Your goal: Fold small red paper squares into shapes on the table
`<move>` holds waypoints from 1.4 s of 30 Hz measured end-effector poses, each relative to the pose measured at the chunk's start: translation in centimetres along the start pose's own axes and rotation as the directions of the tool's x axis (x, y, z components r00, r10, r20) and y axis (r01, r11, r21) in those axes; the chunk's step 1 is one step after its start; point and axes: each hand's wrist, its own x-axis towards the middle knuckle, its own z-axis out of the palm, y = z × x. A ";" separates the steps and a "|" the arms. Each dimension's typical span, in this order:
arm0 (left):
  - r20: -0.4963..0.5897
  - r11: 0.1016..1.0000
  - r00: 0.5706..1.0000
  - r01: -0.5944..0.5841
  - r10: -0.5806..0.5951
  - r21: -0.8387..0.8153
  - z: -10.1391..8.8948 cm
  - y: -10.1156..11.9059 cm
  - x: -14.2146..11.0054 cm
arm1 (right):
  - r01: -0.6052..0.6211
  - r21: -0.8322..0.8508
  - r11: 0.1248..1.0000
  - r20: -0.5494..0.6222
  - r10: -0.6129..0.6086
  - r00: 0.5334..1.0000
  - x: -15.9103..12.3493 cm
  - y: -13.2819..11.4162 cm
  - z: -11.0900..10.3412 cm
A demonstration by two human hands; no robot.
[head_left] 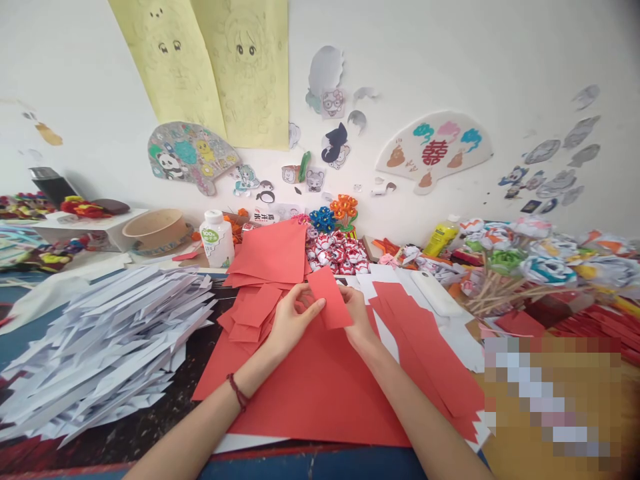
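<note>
Between my two hands I hold a small red paper rectangle [330,299], tilted above a large red sheet [320,380]. My left hand [297,313] grips its left edge, thumb on the front face. My right hand [356,313] holds the right edge, its fingers mostly behind the paper. Left of my left hand lies a loose pile of small red paper pieces [250,317]. Beyond my hands rests a stack of red squares [270,252]. To the right are long red paper strips [425,340] on white paper.
A big heap of folded white paper strips [110,340] covers the left side. At the back stand a white bottle [217,239], a round tan container [154,230], folded-paper flowers [336,253] and a yellow bottle [441,237]. Paper flowers on sticks [520,267] crowd the right.
</note>
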 end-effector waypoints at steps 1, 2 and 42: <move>0.002 1.000 1.000 0.003 -0.003 -0.012 0.0 0.2 0.0 | 0.002 -0.011 1.000 -0.003 -0.002 1.000 0.0 0.0 0.0; 0.009 0.999 1.000 0.006 -0.006 -0.037 -0.1 0.4 -0.1 | 0.002 -0.027 1.000 -0.012 -0.002 1.000 0.0 0.0 0.0; 0.007 0.997 0.999 0.053 -0.053 -0.058 -2.0 -0.6 0.7 | -0.075 -0.026 0.997 0.077 0.077 0.994 0.3 -1.2 -1.0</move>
